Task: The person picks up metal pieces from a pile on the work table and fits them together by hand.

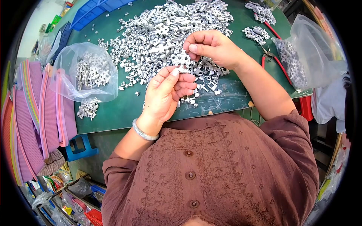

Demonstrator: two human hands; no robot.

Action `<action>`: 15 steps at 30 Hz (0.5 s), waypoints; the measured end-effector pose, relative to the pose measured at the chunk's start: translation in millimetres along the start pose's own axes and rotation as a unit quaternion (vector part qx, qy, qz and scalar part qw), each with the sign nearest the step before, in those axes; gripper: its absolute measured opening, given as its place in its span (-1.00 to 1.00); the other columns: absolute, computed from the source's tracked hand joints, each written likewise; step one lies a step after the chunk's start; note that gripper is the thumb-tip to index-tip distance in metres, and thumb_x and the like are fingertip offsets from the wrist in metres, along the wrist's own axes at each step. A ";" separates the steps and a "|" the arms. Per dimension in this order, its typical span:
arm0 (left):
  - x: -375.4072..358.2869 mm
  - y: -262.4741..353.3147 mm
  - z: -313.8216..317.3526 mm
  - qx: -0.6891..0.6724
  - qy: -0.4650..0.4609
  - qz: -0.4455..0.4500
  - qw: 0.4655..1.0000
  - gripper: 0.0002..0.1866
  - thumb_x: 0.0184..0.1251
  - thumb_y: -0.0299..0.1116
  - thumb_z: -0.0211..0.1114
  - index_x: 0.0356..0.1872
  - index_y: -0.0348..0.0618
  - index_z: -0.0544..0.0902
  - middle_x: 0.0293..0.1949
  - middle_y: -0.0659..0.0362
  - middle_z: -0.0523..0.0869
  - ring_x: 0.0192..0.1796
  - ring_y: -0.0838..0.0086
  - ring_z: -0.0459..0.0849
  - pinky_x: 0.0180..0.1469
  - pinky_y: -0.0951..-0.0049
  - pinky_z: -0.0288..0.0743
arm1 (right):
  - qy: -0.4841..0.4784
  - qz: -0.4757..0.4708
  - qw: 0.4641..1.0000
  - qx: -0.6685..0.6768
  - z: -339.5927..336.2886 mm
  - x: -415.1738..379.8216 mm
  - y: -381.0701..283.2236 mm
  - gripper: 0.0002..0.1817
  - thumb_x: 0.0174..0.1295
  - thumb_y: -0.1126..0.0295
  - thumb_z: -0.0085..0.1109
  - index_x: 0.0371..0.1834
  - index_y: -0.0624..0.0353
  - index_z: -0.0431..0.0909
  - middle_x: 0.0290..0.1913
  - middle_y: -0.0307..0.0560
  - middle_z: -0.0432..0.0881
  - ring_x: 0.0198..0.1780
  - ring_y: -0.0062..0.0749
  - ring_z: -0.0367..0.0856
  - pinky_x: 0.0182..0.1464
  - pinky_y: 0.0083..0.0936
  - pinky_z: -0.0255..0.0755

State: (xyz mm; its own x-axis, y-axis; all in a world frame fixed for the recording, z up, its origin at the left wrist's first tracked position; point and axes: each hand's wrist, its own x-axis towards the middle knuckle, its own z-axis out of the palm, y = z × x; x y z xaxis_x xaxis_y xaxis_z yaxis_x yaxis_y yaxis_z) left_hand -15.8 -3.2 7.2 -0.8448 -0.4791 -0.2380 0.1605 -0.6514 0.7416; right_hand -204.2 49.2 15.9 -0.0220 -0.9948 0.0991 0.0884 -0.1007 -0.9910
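Observation:
A small silver metal casting (182,60) with holes in it is held up over the near edge of a pile of metal parts. My left hand (164,88), with a pale bangle at the wrist, is closed, its thumb and forefinger pinching the casting's lower end. My right hand (215,49) is closed too, thumb and fingertips together at the casting's upper right; the exact contact is partly hidden by the fingers. Behind and below both hands spreads the pile of loose silver parts (162,32), on a green tabletop (113,120).
On the left, a clear bag (88,71) contains similar castings, with a small heap (88,109) before it. Red-handled pliers (268,55) lie at right beside another bag (298,60) and castings (256,34). A blue tray (90,13) stands at the back left, purple fabric (34,109) at the left edge.

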 end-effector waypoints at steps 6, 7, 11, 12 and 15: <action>-0.1 -0.4 -0.4 0.001 -0.001 0.002 1.000 -0.83 0.31 -0.33 -0.04 -0.23 -0.20 0.44 -0.34 0.05 0.61 -0.37 0.45 0.62 -0.31 0.54 0.52 | 0.001 -0.005 1.000 0.000 -0.5 0.4 1.6 -0.85 0.17 0.43 -0.03 -0.30 0.26 0.48 -0.46 -0.29 0.50 -0.42 -0.68 0.42 -0.34 -0.72 0.33; -0.2 -0.4 -0.4 0.001 -0.001 0.003 1.000 -0.83 0.31 -0.33 -0.04 -0.23 -0.20 0.44 -0.34 0.06 0.61 -0.37 0.45 0.62 -0.31 0.54 0.52 | -0.001 -0.006 1.000 0.000 -0.7 0.3 1.8 -0.85 0.17 0.43 -0.03 -0.29 0.26 0.48 -0.46 -0.29 0.50 -0.42 -0.68 0.42 -0.34 -0.72 0.33; -0.1 -1.0 -0.8 0.003 0.002 0.006 1.000 -0.82 0.30 -0.33 -0.03 -0.23 -0.20 0.45 -0.34 0.06 0.61 -0.37 0.45 0.61 -0.31 0.53 0.52 | -0.003 0.003 1.000 -0.006 -0.5 -0.3 -0.2 -0.84 0.16 0.42 -0.03 -0.30 0.29 0.47 -0.43 -0.28 0.48 -0.39 -0.67 0.41 -0.28 -0.69 0.33; -0.2 -1.1 -0.9 0.003 0.003 0.007 1.000 -0.82 0.30 -0.33 -0.02 -0.22 -0.20 0.45 -0.34 0.06 0.61 -0.37 0.45 0.61 -0.31 0.53 0.52 | -0.001 0.004 1.000 -0.009 0.0 -0.5 -1.0 -0.84 0.16 0.41 -0.03 -0.30 0.29 0.47 -0.43 -0.29 0.47 -0.39 -0.67 0.41 -0.28 -0.69 0.33; -0.4 -0.3 -0.3 0.006 0.005 0.006 1.000 -0.82 0.30 -0.33 -0.02 -0.22 -0.20 0.45 -0.34 0.05 0.61 -0.36 0.45 0.61 -0.30 0.53 0.52 | -0.002 0.004 1.000 -0.013 0.0 -0.4 -1.4 -0.83 0.16 0.41 -0.03 -0.30 0.29 0.47 -0.43 -0.29 0.47 -0.39 -0.67 0.41 -0.28 -0.69 0.33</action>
State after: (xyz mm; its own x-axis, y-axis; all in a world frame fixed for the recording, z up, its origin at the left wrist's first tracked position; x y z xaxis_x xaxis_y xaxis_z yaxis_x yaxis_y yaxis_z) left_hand -15.3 -3.0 6.9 -0.8374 -0.4928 -0.2363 0.1638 -0.6389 0.7517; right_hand -204.3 49.8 17.2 -0.0175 -0.9956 0.0924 0.0621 -0.0933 -0.9937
